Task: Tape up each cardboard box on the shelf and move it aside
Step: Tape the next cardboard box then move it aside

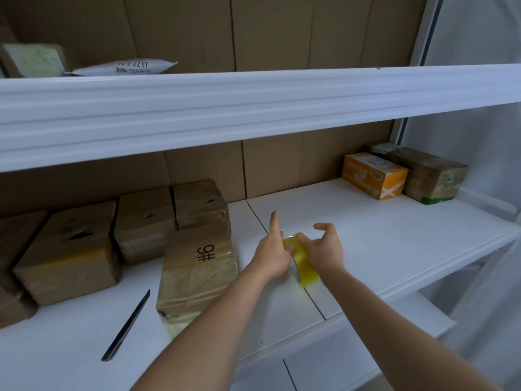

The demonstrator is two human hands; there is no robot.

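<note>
Both hands working the tape roll [300, 258] above the shelf [366, 235]; left hand [272, 253] pinching it, forefinger out — right hand [324, 249] gripping, fingers spread; best freeing the end cleanly before box 9# [197, 275].

Dim, cool indoor light across a wide-angle view.
The shelf edge [253, 108] bows (lens distortion), soft shadows sit behind the boxes [67, 249], and the hands look slightly blurred; no glare.

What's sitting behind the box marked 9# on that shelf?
Directly behind the 9# box stand two plain cardboard boxes side by side against the brown cardboard backing. Their lower fronts are covered by the 9# box, so any tape or labels there cannot be seen.
</note>
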